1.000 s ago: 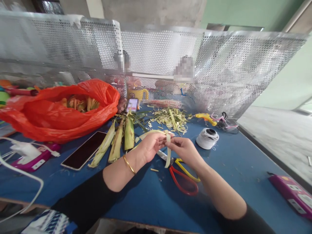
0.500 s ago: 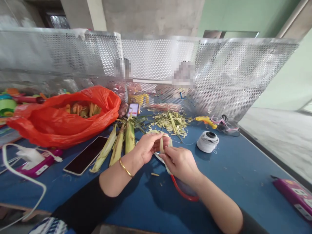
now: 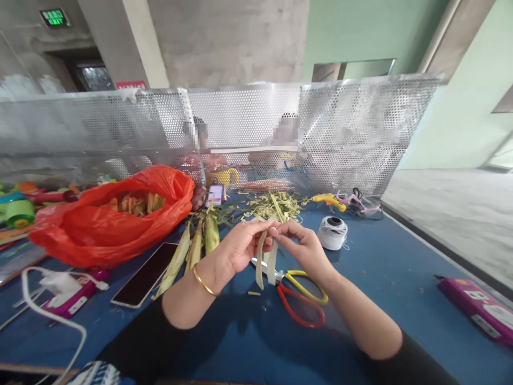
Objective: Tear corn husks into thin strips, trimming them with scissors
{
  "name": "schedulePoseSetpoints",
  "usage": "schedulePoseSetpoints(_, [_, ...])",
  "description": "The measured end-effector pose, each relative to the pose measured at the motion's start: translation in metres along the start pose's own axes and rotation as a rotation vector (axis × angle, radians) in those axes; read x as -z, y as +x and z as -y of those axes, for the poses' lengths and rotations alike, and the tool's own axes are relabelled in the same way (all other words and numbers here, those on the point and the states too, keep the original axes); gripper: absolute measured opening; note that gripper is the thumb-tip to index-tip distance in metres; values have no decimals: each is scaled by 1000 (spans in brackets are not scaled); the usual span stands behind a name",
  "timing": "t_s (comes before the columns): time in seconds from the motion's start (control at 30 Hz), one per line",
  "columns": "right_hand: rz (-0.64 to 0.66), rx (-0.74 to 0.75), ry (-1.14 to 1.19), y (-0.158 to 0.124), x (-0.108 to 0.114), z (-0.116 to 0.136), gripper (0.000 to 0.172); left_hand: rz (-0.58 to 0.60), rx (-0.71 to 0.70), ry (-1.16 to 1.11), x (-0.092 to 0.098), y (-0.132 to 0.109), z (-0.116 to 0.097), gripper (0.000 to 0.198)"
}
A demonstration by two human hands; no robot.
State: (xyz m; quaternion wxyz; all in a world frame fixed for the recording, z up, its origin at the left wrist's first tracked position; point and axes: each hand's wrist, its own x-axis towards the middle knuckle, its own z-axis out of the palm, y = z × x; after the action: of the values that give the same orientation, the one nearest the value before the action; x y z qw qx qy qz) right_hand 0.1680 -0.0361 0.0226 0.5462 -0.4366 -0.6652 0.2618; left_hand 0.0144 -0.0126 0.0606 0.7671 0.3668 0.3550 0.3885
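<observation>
The left hand (image 3: 240, 248) is partly curled, thumb and fingertips brought together on thin, flat, pale green husk strips (image 3: 271, 263). The right hand (image 3: 303, 247) meets it there, thumb and forefinger drawn nearly together at the strips' upper end — whether they grip a strip or something finer is too small to tell. The strips hang from the fingertips above the blue tabletop (image 3: 372, 289), in front of metal scissors with one red and one yellow handle loop (image 3: 279, 276), which lie on it with their handles toward the right forearm.

Beyond the hands is a loose heap of yellow-green plant shavings (image 3: 266, 205). A white thread spool with a dark core (image 3: 332, 235) stands to the right of the right hand. Left of the left hand lie long, yellow-green corn husks (image 3: 212, 235), then a dark-screened phone (image 3: 146, 274), with a bright red plastic bag (image 3: 116, 240) behind.
</observation>
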Motion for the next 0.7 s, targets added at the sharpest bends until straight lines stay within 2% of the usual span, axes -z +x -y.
schedulePoseSetpoints(0.13, [21,-133,189,1,3,6,23,44,7,-1,0,1,-1,17])
schedulePoseSetpoints(0.23, [52,-204,246,2,3,8,24,41,47,9,2,2,2,18])
schedulePoseSetpoints(0.33, [43,-254,238,3,3,9,25,22,69,73,5,3,5,15])
schedulePoseSetpoints(0.47, [29,-268,190,5,9,10,26,-42,27,168,6,3,11,12])
schedulePoseSetpoints(0.57, [36,-275,148,6,13,9,28,-85,-22,171,6,3,15,12])
schedulePoseSetpoints(0.7, [81,-286,112,6,14,8,31,-88,-2,135,5,5,16,7])
